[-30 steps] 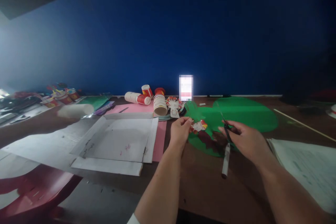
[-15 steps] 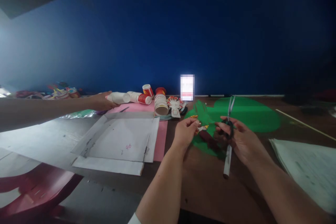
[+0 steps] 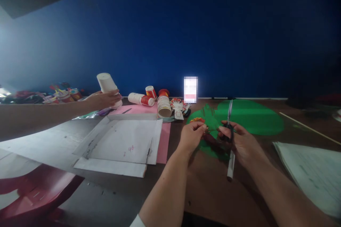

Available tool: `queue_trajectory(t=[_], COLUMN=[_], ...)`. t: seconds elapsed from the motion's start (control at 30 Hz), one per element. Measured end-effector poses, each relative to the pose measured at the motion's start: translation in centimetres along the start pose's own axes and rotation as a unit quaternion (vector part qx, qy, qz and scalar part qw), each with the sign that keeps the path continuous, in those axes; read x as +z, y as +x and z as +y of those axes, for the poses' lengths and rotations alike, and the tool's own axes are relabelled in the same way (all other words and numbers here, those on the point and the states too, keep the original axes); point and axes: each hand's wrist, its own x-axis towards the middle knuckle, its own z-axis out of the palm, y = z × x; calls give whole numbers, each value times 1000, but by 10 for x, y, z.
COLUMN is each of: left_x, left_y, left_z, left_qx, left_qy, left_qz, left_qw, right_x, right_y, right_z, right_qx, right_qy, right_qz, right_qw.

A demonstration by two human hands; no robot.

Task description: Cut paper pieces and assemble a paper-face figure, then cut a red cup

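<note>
My left hand (image 3: pixel 192 135) is closed in a pinch on a small red-and-yellow paper piece (image 3: pixel 197 120), partly hidden by the fingers. In my right hand (image 3: pixel 241 140) is a pair of dark-handled scissors (image 3: pixel 229 111), its blades pointing up and away from me. The fingertips of my right hand are close to those of the left; whether they also pinch something small I cannot tell. Below both hands lies green paper (image 3: pixel 246 117), with a dark red piece (image 3: pixel 213 142) on it. A white tube (image 3: pixel 231 168) extends from under my right hand toward me.
At left, another person's hand (image 3: pixel 105 99) holds white paper cups (image 3: pixel 107 83). Red-and-white cups (image 3: pixel 147 100) and a cup stack (image 3: pixel 164 106) lie along the back. A marked white cardboard tray (image 3: pixel 117 138) rests on pink paper (image 3: pixel 163 145). Papers (image 3: pixel 306 170) and a thin stick (image 3: pixel 309 126) are at right.
My hands have drawn closer together, and the scissors have tilted slightly left. The other person's hand has raised the white cups from lying sideways to nearly upright.
</note>
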Motion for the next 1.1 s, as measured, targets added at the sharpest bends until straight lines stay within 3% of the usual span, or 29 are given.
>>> queue_trajectory(t=[0.53, 0.67, 1.1], left_x=[6, 6, 7], left_y=[-6, -5, -5], left_z=[3, -1, -1], left_qx=[-49, -37, -68], left_qy=[-124, -118, -138], left_qz=[-35, -66, -80], left_qw=[991, 990, 985], right_x=[-2, -3, 2], right_y=[1, 3, -5], right_z=[6, 8, 2], right_qx=[-53, -65, -78], right_qy=[-39, -45, -70], right_qz=[1, 1, 7], right_qw=[998, 997, 994])
